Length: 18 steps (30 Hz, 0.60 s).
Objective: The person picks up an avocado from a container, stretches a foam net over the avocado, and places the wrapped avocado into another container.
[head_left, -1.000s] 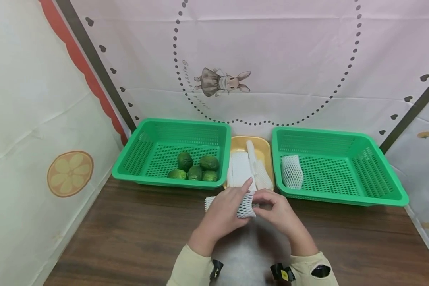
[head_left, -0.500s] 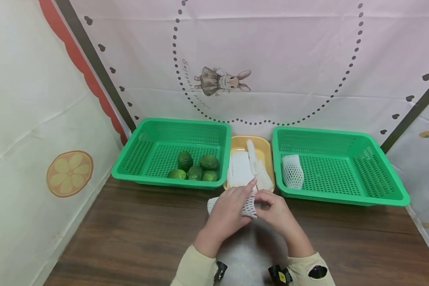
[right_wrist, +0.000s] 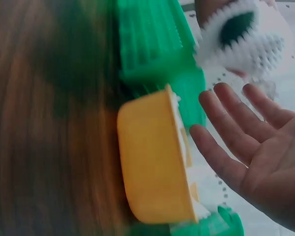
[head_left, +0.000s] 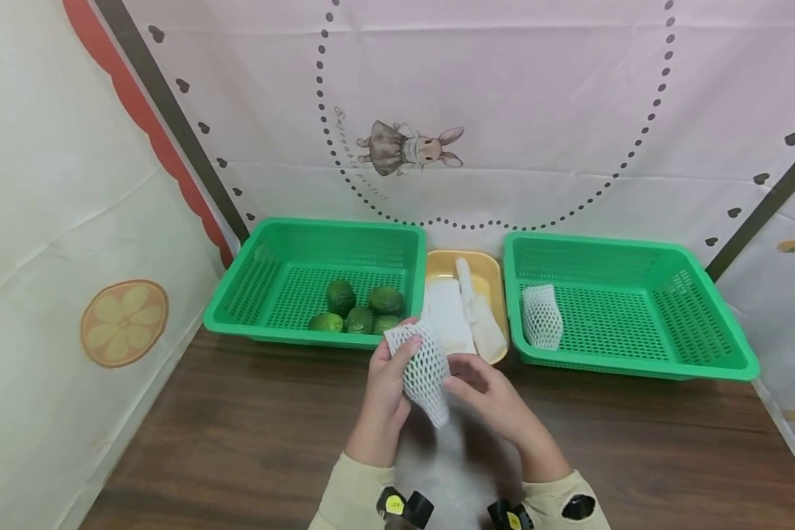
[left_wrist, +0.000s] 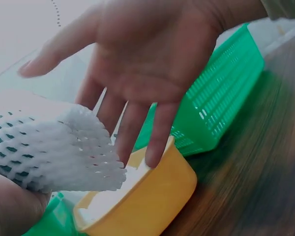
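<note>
A white foam net sleeve [head_left: 426, 374] is gripped by my left hand [head_left: 386, 394], whose thumb lies across its near side. Dark green avocado [right_wrist: 237, 28] skin shows through an end of the net in the right wrist view. My right hand [head_left: 497, 401] is just right of the sleeve, its fingers loose and holding nothing. In the left wrist view this right hand [left_wrist: 147, 54] spreads its palm and fingers beside the net. Several avocados [head_left: 360, 319] lie in the left green basket [head_left: 265, 329], and one net-covered piece [head_left: 542, 318] lies in the right green basket [head_left: 642, 368].
Between the baskets stands a yellow tray [head_left: 486, 274] with flat white foam nets [head_left: 449, 313] in it. A printed cloth [head_left: 536, 110] hangs behind, and another covers the left side. The brown wooden tabletop [head_left: 252, 427] runs in front of the baskets.
My left hand has turned over and swung the netted avocado left and upward, so the sleeve's loose end now points down toward me. My right hand's fingers have come off the net.
</note>
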{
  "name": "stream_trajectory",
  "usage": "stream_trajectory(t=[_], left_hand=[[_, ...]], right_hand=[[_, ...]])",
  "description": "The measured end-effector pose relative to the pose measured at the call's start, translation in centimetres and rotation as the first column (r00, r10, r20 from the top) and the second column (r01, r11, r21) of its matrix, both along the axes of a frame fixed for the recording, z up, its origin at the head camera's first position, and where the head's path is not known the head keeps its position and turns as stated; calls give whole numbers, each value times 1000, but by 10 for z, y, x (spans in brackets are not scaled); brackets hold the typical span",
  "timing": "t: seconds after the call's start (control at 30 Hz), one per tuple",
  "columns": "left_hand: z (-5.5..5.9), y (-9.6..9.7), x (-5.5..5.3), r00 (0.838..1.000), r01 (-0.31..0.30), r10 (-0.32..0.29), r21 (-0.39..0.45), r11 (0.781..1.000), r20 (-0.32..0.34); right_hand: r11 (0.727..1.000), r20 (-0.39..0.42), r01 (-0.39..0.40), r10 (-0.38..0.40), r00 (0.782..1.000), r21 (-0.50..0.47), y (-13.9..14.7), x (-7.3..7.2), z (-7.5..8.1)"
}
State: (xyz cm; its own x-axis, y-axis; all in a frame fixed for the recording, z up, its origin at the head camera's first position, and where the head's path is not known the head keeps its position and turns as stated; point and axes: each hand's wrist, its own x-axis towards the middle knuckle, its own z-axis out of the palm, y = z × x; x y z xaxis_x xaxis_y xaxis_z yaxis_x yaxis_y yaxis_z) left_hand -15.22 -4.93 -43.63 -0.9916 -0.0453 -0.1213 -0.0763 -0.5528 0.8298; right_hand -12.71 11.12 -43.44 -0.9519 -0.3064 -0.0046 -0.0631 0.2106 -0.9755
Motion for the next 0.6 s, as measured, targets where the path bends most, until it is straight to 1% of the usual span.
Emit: stream_trajectory(t=[0.07, 0.13, 0.23, 0.33, 0.4, 0.47, 0.53, 0.6], left_hand=[[0, 1, 0, 1000, 2, -2, 24, 1000, -10], [0, 3, 0, 1000, -7, 7, 24, 1000, -16], [1, 4, 0, 1000, -17, 16, -19, 1000, -23], [3, 5, 2, 999, -5, 1, -92, 996, -49], [4, 5, 2, 995, 13, -25, -131, 991, -93], [6, 1, 2, 988, 23, -49, -174, 984, -150], [8, -7, 0, 976, 6, -54, -224, 975, -209], [8, -21, -5, 964, -48, -32, -291, 955, -263]], right_hand=[[1000, 13, -7, 7, 1000, 7, -5, 0, -1], [1000, 17, 0, 0, 1000, 26, -9, 0, -1], [999, 36, 6, -7, 999, 40, -13, -1, 0], [998, 49, 50, -51, 998, 25, -15, -1, 2], [994, 38, 109, -109, 993, -1, -13, -2, 7], [981, 41, 192, -191, 981, -31, -4, -6, 18], [957, 38, 288, -287, 957, -41, 13, -13, 32], [925, 29, 379, -378, 925, -18, 38, -24, 49]])
